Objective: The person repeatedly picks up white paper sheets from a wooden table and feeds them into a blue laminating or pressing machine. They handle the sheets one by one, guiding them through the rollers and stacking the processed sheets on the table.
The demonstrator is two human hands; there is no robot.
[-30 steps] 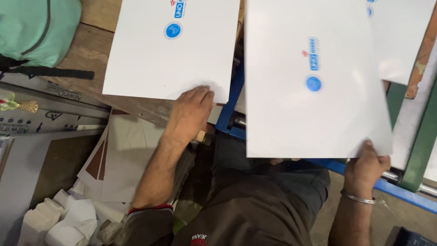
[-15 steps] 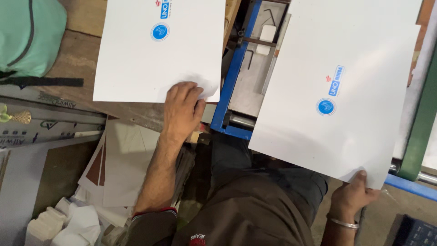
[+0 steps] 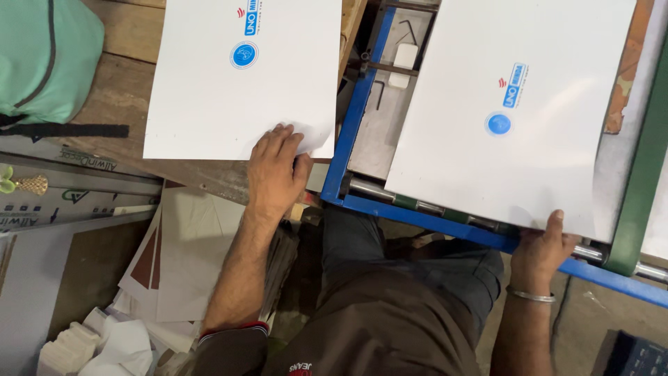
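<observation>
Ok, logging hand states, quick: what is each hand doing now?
Left hand: open, flat on the left white sheet.
Right hand: closed grip on the right white sheet edge.

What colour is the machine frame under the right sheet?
Blue frame, clearest in the head view.

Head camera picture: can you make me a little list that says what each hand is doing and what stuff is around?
Left hand: flat, fingers pressing the lower edge of a white sheet on the wooden table.
Right hand: grips the bottom corner of a second white sheet, thumb on top.
Second sheet: lies over the blue metal frame, tilted.
Marks: each sheet has a round blue sticker.
Nearby: green bag top left, paper scraps bottom left.
</observation>
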